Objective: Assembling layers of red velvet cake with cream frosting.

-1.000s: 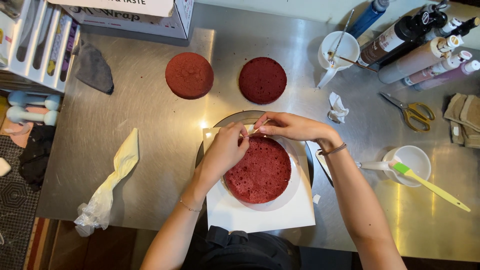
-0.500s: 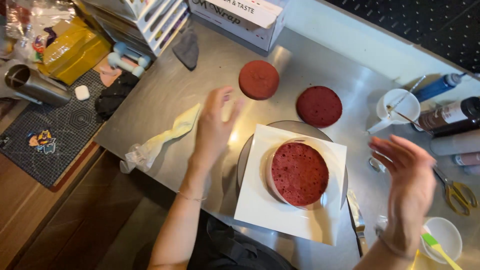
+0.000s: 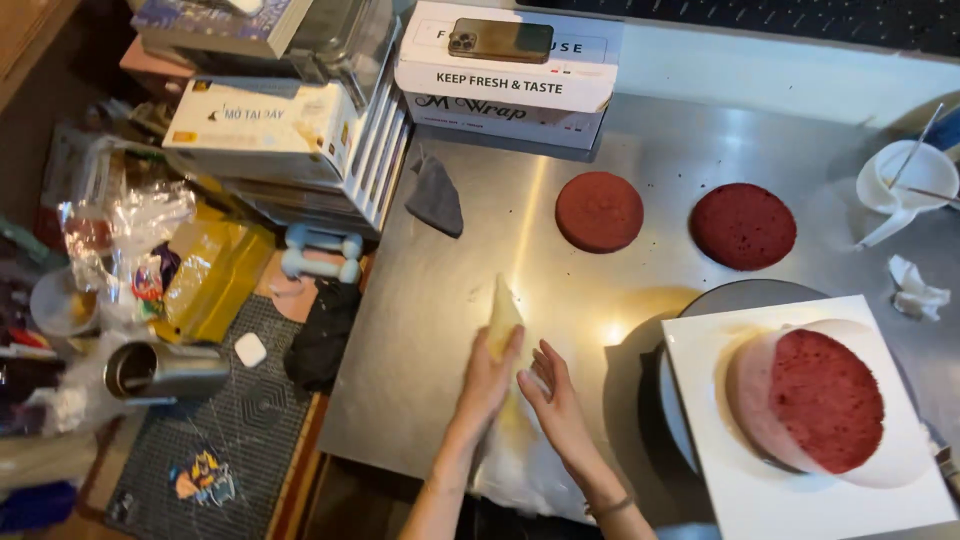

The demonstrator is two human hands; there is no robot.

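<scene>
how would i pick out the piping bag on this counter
On the steel counter, look at the near edge left of the white board with the red cake. The piping bag lies under both hands: a pale, soft cone, unlike the round red cakes.

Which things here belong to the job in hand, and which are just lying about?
In use: piping bag under left hand and right hand; cake on white board; two spare cake rounds.

Lying about: grey cloth, phone, dumbbells, crumpled tissue.
</scene>
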